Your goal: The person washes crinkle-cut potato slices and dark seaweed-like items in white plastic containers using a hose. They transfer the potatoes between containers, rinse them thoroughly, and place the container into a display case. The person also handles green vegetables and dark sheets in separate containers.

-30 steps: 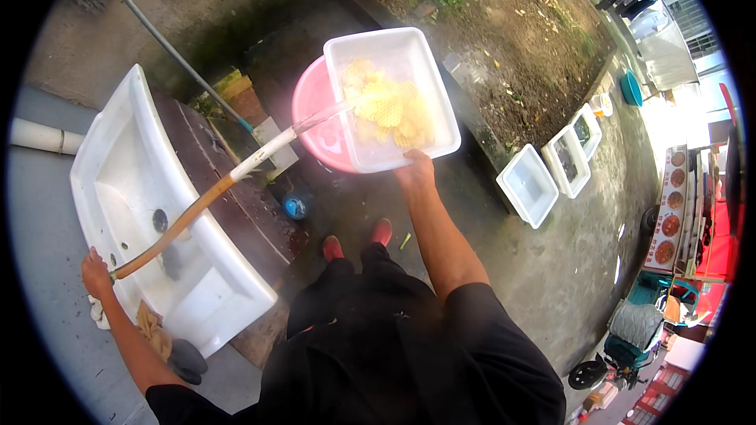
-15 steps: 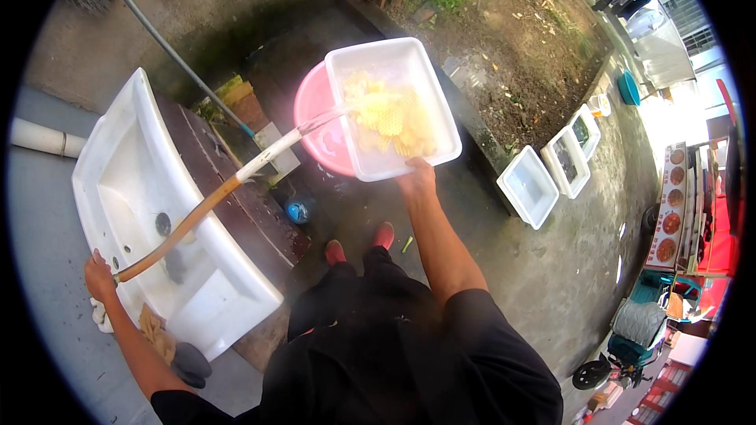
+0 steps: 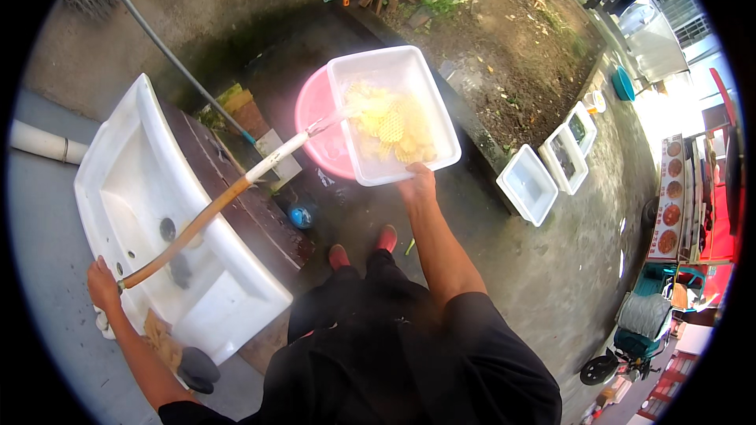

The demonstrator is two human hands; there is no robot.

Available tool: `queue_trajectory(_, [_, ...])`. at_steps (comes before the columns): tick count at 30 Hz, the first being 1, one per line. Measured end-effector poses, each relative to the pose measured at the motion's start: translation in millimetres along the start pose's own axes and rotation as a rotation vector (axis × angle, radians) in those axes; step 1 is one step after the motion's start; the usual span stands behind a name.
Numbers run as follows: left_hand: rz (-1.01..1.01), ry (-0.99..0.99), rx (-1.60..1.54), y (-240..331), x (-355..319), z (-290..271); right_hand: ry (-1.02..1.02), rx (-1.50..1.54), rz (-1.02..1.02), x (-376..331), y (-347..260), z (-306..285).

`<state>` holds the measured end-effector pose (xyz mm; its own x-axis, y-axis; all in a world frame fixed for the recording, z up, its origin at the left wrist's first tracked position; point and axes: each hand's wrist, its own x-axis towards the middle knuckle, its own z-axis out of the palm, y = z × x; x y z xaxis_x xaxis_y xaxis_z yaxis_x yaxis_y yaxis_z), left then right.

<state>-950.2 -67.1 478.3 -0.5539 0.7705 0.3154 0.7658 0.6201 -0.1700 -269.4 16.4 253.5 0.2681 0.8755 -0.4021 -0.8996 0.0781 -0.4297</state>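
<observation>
White tub (image 3: 394, 114) of yellow pieces, upper centre of frame, held over a pink basin (image 3: 319, 130).
Right hand (image 3: 417, 185) stretched forward, fingers clenched on the tub's near rim; left hand (image 3: 102, 287), lower left, grips a hose (image 3: 213, 208) beside the white sink (image 3: 150, 189).

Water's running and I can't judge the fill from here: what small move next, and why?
Probably keep the white tub steady in the right hand over the pink basin. The hose from the left hand sprays onto the yellow pieces, so spill would land there.
</observation>
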Motion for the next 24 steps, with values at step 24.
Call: queue_trajectory(24, [-0.078, 0.041, -1.03, 0, -30, 11, 0.03, 0.054, 0.0, -47, 18, 4])
